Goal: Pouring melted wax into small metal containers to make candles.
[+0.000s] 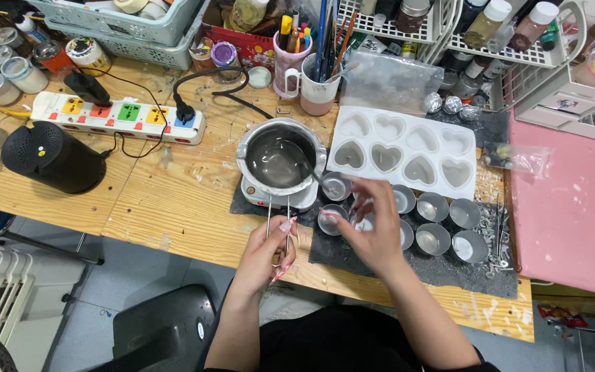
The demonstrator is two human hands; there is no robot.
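Two hands: both mine, both busy.
Left hand: fingers closed on the wire handle of the melting pot.
Right hand: fingers pinched together over the small metal cups; what they pinch, I cannot tell.
Pot: clear liquid, sitting on a small white heater.
Cups: about nine, on a dark mat.
Heart mould: white, eight cavities.

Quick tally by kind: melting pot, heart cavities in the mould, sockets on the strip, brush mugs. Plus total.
Pot: 1
Heart cavities: 8
Sockets: 5
Mugs: 2
Total: 16
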